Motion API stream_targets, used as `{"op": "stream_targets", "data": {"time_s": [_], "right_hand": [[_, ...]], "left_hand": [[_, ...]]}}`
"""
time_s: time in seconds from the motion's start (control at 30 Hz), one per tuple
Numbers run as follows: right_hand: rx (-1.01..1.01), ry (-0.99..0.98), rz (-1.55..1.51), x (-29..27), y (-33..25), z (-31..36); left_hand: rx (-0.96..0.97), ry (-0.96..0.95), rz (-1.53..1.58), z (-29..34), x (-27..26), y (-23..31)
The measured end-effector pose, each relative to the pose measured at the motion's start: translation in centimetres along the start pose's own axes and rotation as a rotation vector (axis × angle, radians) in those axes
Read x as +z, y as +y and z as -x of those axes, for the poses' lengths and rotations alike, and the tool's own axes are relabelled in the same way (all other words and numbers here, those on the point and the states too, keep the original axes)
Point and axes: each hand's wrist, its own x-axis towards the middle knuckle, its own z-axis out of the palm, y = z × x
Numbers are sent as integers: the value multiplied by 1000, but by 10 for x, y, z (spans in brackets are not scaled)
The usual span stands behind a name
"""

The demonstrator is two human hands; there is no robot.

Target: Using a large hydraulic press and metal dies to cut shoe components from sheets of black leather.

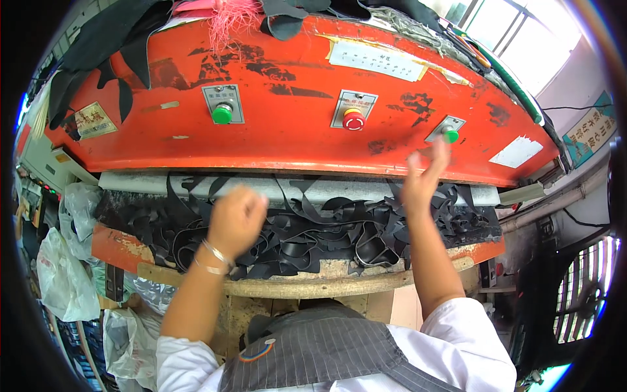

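My right hand (423, 181) is raised in front of the red machine panel (287, 124), slightly blurred. Its fingers are spread and empty, just below and left of the right green push button (450, 135). My left hand (238, 219), with bracelets at the wrist, hovers over the black scraps with its fingers curled in; nothing shows in it. Another green button (223, 114) lies above it on the panel, and a red emergency-stop button (353, 120) sits between the two green ones. Curly black sheet offcuts (300, 228) heap on the machine bed beneath both hands.
A pale slab (144, 183) runs under the panel's lower edge. The bed has a worn wooden front rail (307, 287) close to my body. Black sheet pieces (124, 39) and pink fibres (234, 19) lie on top of the machine. Plastic bags (65, 274) hang at the left.
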Motion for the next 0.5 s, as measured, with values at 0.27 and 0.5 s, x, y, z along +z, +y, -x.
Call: {"op": "stream_targets", "data": {"time_s": [0.27, 0.5], "right_hand": [[-299, -1216, -114, -39, -133, 162], [-253, -1198, 51, -29, -144, 189]], "left_hand": [[-98, -379, -39, 158, 37, 28], [-87, -201, -143, 165, 54, 25]]}}
